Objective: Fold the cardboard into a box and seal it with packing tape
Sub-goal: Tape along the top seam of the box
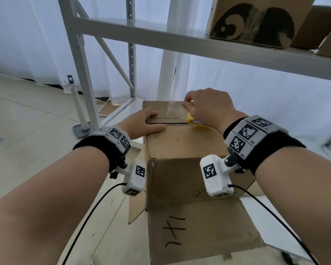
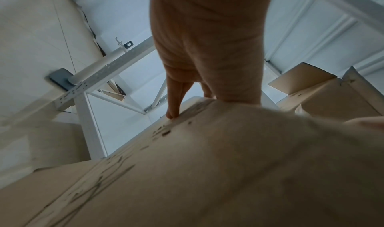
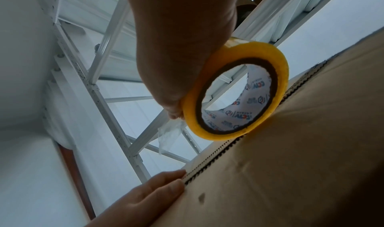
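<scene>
A brown cardboard box (image 1: 180, 142) stands upright with its top flaps folded down, and the seam (image 1: 168, 121) between them shows its serrated edges. My left hand (image 1: 147, 121) lies flat on the left end of that seam, fingers straight, pressing the flaps. My right hand (image 1: 204, 108) grips a yellow roll of packing tape (image 1: 194, 122) resting on the right end of the top. Its fingertips pinch a pulled-out clear tape end (image 1: 175, 109) above the far flap. In the right wrist view the tape roll (image 3: 257, 50) touches the box (image 3: 290, 148), and the loose tape end (image 3: 169, 135) hangs free.
The box's near flap (image 1: 199, 232), marked with black pen, hangs open toward me. A white metal rack (image 1: 141, 33) stands behind, with other cardboard boxes (image 1: 252, 22) on its shelf. A white post on a grey base (image 1: 80, 111) is at the left on the tiled floor.
</scene>
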A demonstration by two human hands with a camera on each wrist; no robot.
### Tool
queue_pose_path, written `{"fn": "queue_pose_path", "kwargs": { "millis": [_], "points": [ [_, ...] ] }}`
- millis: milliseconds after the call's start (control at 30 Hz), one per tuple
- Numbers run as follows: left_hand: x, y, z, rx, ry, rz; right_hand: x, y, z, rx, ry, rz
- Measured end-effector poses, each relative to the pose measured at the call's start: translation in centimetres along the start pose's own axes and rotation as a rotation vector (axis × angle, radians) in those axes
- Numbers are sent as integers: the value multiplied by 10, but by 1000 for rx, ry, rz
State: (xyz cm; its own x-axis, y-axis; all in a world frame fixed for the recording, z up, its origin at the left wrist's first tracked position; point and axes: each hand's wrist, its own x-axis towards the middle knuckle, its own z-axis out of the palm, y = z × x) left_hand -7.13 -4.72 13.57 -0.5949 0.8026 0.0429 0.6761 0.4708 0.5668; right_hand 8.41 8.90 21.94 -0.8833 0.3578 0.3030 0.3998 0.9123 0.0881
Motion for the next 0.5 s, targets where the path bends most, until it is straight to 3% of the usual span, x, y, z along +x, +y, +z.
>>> {"fn": "queue_pose_path", "kwargs": {
  "millis": [200,400,500],
  "points": [
    [-29,5,10,38,119,-33,-12,4,-13,71,27,9],
    [-49,20,13,-1,-67,14,-26,10,-11,47,18,14],
    [-51,24,16,-3,-66,-10,-32,12,-12,72,23,33]
  ]
}}
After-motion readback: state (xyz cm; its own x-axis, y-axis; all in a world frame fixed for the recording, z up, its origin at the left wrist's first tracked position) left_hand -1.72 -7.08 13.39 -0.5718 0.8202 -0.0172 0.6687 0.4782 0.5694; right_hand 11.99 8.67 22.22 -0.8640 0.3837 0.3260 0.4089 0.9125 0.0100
